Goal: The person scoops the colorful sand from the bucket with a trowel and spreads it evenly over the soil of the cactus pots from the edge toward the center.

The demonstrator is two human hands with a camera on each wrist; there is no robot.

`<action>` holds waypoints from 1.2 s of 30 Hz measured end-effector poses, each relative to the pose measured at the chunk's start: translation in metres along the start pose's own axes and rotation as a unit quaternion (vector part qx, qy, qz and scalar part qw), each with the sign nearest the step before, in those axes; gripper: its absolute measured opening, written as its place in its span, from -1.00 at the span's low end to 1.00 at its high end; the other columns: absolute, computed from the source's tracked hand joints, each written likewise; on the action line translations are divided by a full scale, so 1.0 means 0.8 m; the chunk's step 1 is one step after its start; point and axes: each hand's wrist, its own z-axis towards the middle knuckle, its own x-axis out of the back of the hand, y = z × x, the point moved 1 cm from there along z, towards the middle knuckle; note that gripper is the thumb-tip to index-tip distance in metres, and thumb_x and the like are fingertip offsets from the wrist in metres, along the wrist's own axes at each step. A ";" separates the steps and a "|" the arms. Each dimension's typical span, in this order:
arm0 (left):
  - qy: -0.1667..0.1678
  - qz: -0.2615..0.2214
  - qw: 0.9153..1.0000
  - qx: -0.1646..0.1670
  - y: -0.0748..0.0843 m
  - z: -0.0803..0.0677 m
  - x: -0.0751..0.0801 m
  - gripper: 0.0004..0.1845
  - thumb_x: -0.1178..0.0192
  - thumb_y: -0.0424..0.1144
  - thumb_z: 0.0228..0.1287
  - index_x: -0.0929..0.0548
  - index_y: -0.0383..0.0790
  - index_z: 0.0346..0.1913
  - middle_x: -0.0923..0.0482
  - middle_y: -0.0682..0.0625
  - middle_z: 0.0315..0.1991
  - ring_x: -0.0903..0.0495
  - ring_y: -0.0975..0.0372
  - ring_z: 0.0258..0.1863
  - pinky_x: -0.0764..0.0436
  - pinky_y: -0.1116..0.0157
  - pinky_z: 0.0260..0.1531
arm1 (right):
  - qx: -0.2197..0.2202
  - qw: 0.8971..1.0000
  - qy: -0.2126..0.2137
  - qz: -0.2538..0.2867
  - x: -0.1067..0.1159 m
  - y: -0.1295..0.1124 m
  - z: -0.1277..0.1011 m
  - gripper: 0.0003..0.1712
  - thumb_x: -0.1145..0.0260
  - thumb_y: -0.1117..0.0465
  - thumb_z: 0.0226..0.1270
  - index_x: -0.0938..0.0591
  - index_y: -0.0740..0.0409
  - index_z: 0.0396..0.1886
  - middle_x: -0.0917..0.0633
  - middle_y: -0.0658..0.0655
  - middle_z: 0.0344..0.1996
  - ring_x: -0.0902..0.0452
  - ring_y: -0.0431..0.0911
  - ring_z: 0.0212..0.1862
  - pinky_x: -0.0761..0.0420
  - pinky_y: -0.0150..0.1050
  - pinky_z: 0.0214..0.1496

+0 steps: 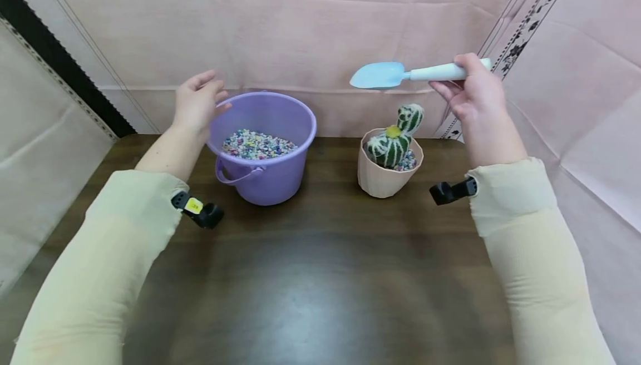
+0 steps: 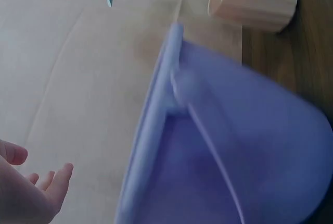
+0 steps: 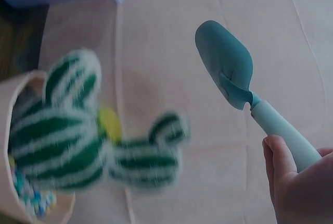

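My right hand (image 1: 476, 89) grips the pale handle of a light blue trowel (image 1: 379, 75), raised above the potted cactus with its blade pointing left. In the right wrist view the trowel (image 3: 226, 62) shows an empty blade. My left hand (image 1: 196, 100) is at the left rim of a purple bucket (image 1: 272, 178), fingers loosely bent and holding nothing. Colourful small pebbles (image 1: 257, 145) lie inside the bucket. Below the trowel, a green and white striped cactus (image 1: 389, 148) with a yellow bloom leans in a cream pot (image 1: 380, 181), with similar pebbles around its base.
Bucket and pot stand apart toward the back of a dark wooden table (image 1: 310, 276). Pale cloth (image 1: 320, 37) hangs close behind them and along both sides. The bucket's handle (image 1: 235, 178) hangs down at its front left.
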 end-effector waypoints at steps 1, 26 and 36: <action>0.004 0.002 1.000 0.002 -0.001 0.001 0.006 -0.48 -0.01 -0.30 0.38 -0.26 -0.03 0.38 -0.21 -0.01 0.38 -0.39 0.23 0.20 -0.62 0.58 -0.14 | -0.001 1.000 -0.003 -0.009 -0.005 0.006 -0.001 -0.74 -0.28 0.42 0.16 -0.43 0.12 -0.22 -0.53 0.16 -0.11 -0.59 0.04 0.01 -0.57 -0.09 0.11; 0.032 0.095 0.995 0.012 -0.081 0.005 0.047 -0.45 -0.05 -0.31 0.35 -0.24 -0.25 0.37 -0.26 -0.16 0.36 -0.47 0.21 0.12 -0.53 0.49 0.12 | 0.169 0.893 -0.069 -0.411 -0.075 0.223 -0.008 -0.88 -0.24 0.35 0.09 -0.66 0.27 -0.37 -0.55 -0.03 -0.57 -0.53 -0.19 -0.43 -0.69 -0.39 -0.38; 0.051 0.098 0.994 -0.004 -0.089 -0.002 0.040 -0.53 -0.03 -0.35 0.35 -0.35 -0.24 0.31 -0.31 -0.18 0.30 -0.44 0.09 0.20 -0.52 0.38 0.18 | 0.173 0.810 -0.081 -0.555 -0.092 0.263 -0.013 -0.89 -0.28 0.19 0.09 -0.61 0.15 -0.44 -0.51 -0.08 -0.64 -0.49 -0.21 -0.56 -0.56 -0.46 -0.48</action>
